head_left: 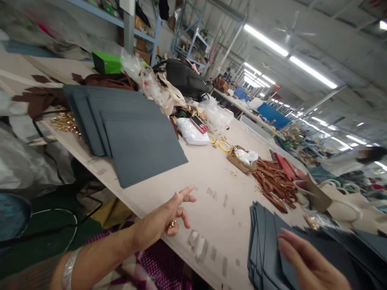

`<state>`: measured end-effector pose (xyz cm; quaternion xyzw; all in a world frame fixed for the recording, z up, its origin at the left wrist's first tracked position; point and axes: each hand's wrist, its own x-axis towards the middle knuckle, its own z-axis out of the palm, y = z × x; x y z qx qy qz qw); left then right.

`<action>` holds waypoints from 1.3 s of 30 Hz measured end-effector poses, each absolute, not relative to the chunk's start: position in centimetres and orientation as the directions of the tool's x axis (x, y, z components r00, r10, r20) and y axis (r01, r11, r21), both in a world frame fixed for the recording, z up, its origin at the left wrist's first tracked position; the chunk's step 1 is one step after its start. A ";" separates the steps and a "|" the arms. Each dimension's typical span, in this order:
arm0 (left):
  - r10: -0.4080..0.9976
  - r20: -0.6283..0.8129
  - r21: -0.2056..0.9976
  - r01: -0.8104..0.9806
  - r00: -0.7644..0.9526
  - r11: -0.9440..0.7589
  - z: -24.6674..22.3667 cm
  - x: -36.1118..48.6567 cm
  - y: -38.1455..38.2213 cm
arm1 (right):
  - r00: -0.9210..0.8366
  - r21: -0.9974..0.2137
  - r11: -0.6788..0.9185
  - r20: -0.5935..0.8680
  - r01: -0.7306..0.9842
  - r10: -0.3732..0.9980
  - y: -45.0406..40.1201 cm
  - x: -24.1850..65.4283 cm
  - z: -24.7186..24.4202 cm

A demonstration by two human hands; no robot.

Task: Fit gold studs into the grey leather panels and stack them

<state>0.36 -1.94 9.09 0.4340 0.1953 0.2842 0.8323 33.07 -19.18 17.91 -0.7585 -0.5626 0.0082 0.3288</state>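
Dark blue-grey, thin flat panels in a loose stack (pixel 264 245) lie at the person's right on the pale tabletop (pixel 217 225); each looks light, fairly stiff yet bendable, and probably best taken by a free edge or corner. The right hand (pixel 308 262) is over that stack, fingers slightly bent, though blur leaves me unable to tell whether it grips one. Farther out, the left hand (pixel 178 209) hangs loosely half open, grasping no panel, short of a fanned blue-grey pile (pixel 145 149).
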 end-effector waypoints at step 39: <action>0.914 -0.403 0.887 -0.226 0.051 0.404 3.1 -13.4 -1.7 | -0.494 -0.598 0.225 -0.334 0.769 0.802 5.7 9.7 11.8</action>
